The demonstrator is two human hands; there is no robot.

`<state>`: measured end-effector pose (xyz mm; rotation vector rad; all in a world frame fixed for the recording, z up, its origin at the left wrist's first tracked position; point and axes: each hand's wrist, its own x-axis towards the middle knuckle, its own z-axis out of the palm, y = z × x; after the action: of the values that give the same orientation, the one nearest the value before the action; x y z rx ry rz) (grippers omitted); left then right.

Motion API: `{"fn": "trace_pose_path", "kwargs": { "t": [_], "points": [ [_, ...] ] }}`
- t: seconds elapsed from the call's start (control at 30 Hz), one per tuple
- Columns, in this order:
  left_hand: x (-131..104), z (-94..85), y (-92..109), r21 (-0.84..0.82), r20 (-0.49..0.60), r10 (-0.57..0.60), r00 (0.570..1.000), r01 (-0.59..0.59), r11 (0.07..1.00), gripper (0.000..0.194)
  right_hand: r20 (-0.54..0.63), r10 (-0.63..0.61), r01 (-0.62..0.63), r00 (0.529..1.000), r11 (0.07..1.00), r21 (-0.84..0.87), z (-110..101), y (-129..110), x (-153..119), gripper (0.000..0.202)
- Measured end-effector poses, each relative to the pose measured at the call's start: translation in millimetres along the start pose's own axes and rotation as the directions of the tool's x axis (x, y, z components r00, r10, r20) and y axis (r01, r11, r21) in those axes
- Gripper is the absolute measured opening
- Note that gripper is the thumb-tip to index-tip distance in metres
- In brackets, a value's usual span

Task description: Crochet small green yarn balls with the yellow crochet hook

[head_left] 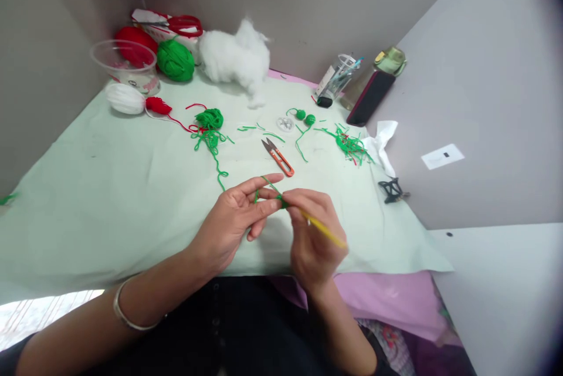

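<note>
My left hand (240,212) pinches a small green yarn piece (284,203) between thumb and fingers, with green yarn looped over its raised index finger. In my right hand (314,235) is a yellow crochet hook (325,230), its tip hidden at the green piece. The two hands meet there. A strand runs from my left hand up to a loose green yarn bundle (209,119). Just beyond my fingers lie orange thread snips (278,159). Two small green balls (305,117) with yarn tails rest farther back, beside a small clear round item (285,124).
At the back left are a clear plastic tub (124,62), a green yarn ball (175,60), red-handled scissors (185,26) and white stuffing (235,59). Yarn scraps (350,144), a phone (372,98), a cup of tools (338,78) and a black clip (392,189) stand or lie right.
</note>
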<state>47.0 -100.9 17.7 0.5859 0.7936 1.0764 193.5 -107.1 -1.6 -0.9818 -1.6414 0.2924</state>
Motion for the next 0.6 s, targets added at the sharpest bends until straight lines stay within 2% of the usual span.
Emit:
{"fn": "trace_pose_path", "kwargs": {
  "t": [0.07, 0.1, 0.13, 0.2, 0.27, 0.3, 0.4, 0.47, 0.6],
  "points": [
    [1.8, -1.2, -0.1, -0.069, 0.049, -0.076, 0.996, 0.079, 0.995, 0.036, -0.006, -0.12, 0.119, 0.993, 0.987, -0.112, -0.1, 1.8, -2.3, 0.032],
    [2.8, -2.3, 0.6, -0.104, 0.077, -0.107, 0.991, 0.115, 0.988, 0.034, -0.018, -0.122, 0.12, 0.992, 0.987, -0.111, -1.1, 2.4, -2.0, 0.031],
    [3.6, -3.6, 1.6, -0.136, 0.095, -0.122, 0.988, 0.135, 0.981, 0.031, -0.032, -0.056, 0.054, 0.998, 0.997, -0.062, -2.7, 2.7, -0.7, 0.027],
    [4.5, -6.1, 4.0, -0.172, 0.098, -0.103, 0.99, 0.119, 0.978, 0.026, -0.058, 0.153, -0.143, 0.987, 0.979, 0.142, -6.5, 2.7, 3.7, 0.021],
    [4.3, -7.5, 5.6, -0.152, 0.083, -0.07, 0.994, 0.082, 0.985, 0.025, -0.025, 0.321, -0.292, 0.947, 0.888, 0.356, -9.3, 2.2, 8.1, 0.021],
    [3.8, -7.6, 5.7, -0.121, 0.077, -0.055, 0.996, 0.064, 0.991, 0.026, 0.012, 0.361, -0.333, 0.932, 0.846, 0.416, -10.0, 2.0, 9.5, 0.02],
    [2.0, -6.6, 4.0, -0.002, 0.049, -0.012, 0.999, 0.012, 1.0, 0.031, 0.104, 0.368, -0.377, 0.924, 0.829, 0.413, -9.9, 1.4, 10.0, 0.016],
    [1.2, -6.1, 2.7, 0.056, 0.035, 0.012, 0.999, -0.014, 0.998, 0.031, 0.117, 0.379, -0.394, 0.918, 0.829, 0.397, -9.7, 1.5, 8.9, 0.016],
    [0.4, -7.3, 3.6, 0.091, 0.053, 0.015, 0.998, -0.02, 0.996, 0.03, 0.151, 0.437, -0.448, 0.887, 0.732, 0.513, -10.7, 3.2, 9.3, 0.018]
  ]
}}
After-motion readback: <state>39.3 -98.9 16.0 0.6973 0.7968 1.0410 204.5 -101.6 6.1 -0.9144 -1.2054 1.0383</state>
